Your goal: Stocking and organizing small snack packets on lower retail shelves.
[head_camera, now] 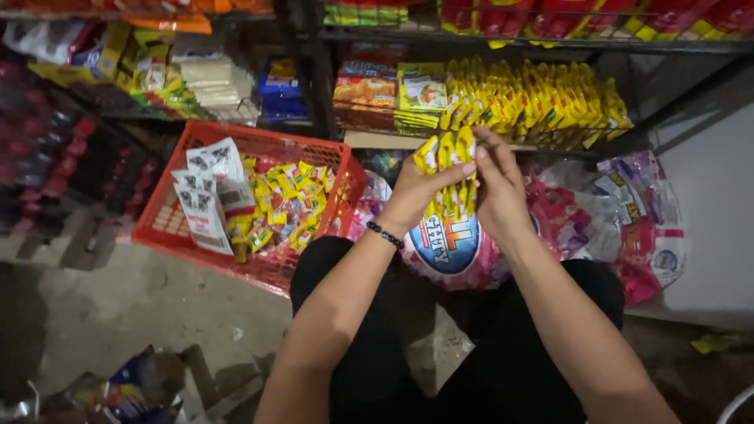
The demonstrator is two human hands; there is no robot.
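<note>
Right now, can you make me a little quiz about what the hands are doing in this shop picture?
1. True or false: both hands hold the strip of small yellow sachets.
2. Which is beside the left hand? A) a red plastic crate B) a blue metal bucket C) a wooden stool
3. Fill in: the left wrist wears a band of dark ____.

Key
1. True: the left hand and right hand both grip the strip in front of the dark metal shelf.
2. A, and it holds small yellow and red packets.
3. beads

Probably a shop: shelves (pixel 503 39) of packaged snacks (pixel 542 106).
</note>
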